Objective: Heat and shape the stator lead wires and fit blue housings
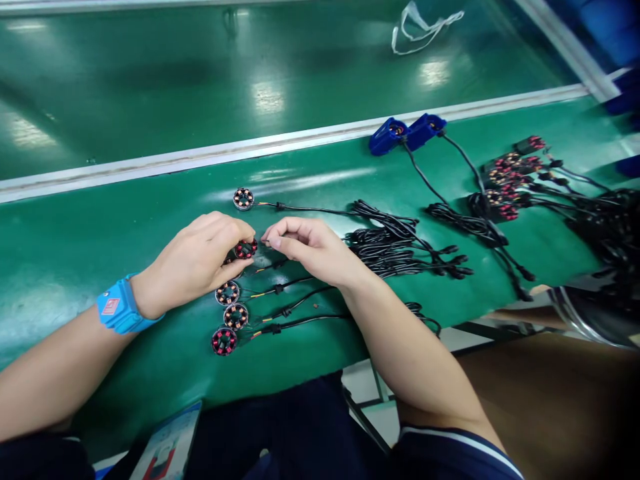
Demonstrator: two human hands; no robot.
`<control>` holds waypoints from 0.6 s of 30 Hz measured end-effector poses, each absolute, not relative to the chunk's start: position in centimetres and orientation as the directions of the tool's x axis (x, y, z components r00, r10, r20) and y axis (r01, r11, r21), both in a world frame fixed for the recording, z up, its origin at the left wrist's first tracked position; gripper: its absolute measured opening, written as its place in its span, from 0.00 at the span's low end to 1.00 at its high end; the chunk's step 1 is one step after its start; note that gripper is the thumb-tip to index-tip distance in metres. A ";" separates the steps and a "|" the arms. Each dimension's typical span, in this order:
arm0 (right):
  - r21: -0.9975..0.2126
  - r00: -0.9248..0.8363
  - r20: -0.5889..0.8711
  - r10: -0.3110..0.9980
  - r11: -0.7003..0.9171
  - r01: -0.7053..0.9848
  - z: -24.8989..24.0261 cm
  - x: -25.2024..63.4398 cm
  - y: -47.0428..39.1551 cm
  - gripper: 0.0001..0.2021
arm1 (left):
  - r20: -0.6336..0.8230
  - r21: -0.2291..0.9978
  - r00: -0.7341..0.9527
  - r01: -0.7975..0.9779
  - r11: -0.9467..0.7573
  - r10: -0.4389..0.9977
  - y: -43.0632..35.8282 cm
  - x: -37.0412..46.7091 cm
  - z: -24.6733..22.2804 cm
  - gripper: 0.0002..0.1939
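Observation:
My left hand, with a blue wristband on the wrist, grips a ring-shaped coil part with red windings between thumb and fingers. Just to its right, my right hand pinches the thin wire end beside that part. Below my left hand, a copper-wound coil, another copper-wound coil and a red-wound coil lie in a column, with black cables running right. One more coil sits above my hands, its wires leading to a black cable. Bundled black cables lie beyond my right hand.
Two blue holders stand at the back edge, cables attached. Farther right is a pile of red and copper coils with black cables. A white rail borders the green table. A clear plastic strip lies beyond it.

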State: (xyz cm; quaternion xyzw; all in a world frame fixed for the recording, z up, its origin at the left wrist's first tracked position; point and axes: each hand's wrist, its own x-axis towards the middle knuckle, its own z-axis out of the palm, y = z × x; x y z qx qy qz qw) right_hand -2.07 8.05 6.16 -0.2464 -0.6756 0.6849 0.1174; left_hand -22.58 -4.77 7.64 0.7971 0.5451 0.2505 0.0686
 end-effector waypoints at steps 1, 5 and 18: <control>-0.983 -0.850 -0.186 0.493 -0.086 0.165 6.2 -2.1 8.1 0.09 | 0.326 0.385 0.286 0.830 -0.403 0.901 -4.7 -22.5 7.7 0.12; -0.983 -0.849 -0.177 0.498 -0.132 0.127 6.2 -2.3 8.0 0.09 | 0.312 0.413 0.283 0.819 -0.398 0.907 -4.5 -22.4 7.7 0.12; -0.762 -0.790 0.141 0.596 0.575 0.298 7.1 -1.8 7.7 0.19 | 0.174 0.560 0.098 0.808 -0.180 0.980 -2.8 -24.8 7.3 0.18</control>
